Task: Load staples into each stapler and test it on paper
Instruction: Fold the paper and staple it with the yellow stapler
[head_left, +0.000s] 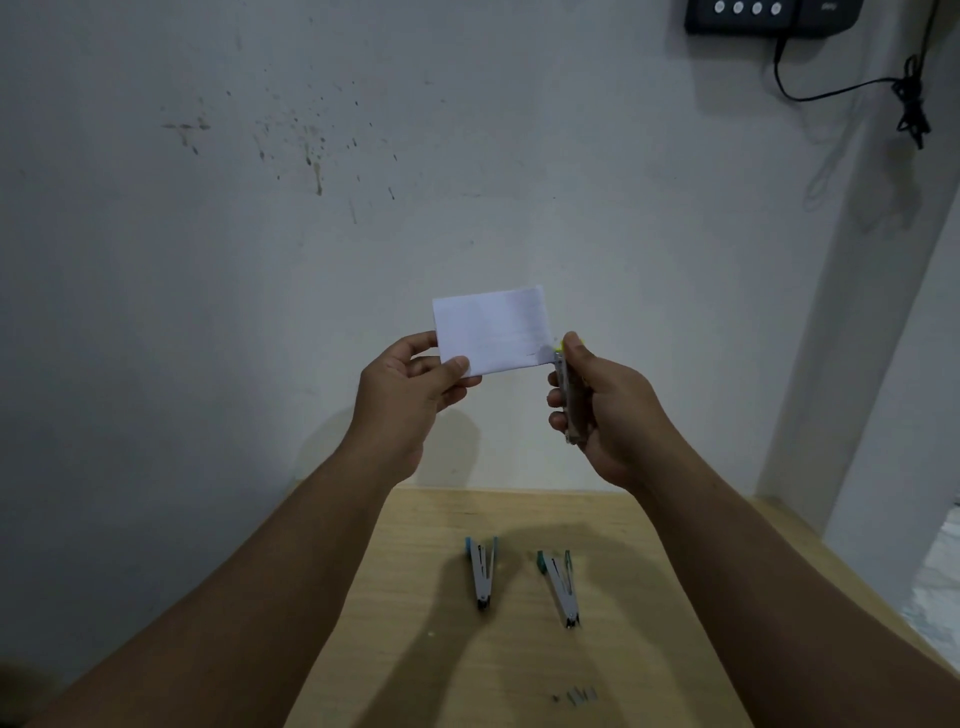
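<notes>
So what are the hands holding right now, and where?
Left hand pinches the folded white paper at its lower left corner. Right hand grips the yellow-tipped metal stapler around its body.

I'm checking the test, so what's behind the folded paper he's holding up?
Behind the folded paper only the stained wall shows. The left hand's fingers reach behind its lower left corner, mostly covered. The stapler in the right hand bites its lower right corner.

A light wooden table (415, 649) bears 2 open staplers (482, 571) (560, 587) and loose staples (581, 695).
</notes>
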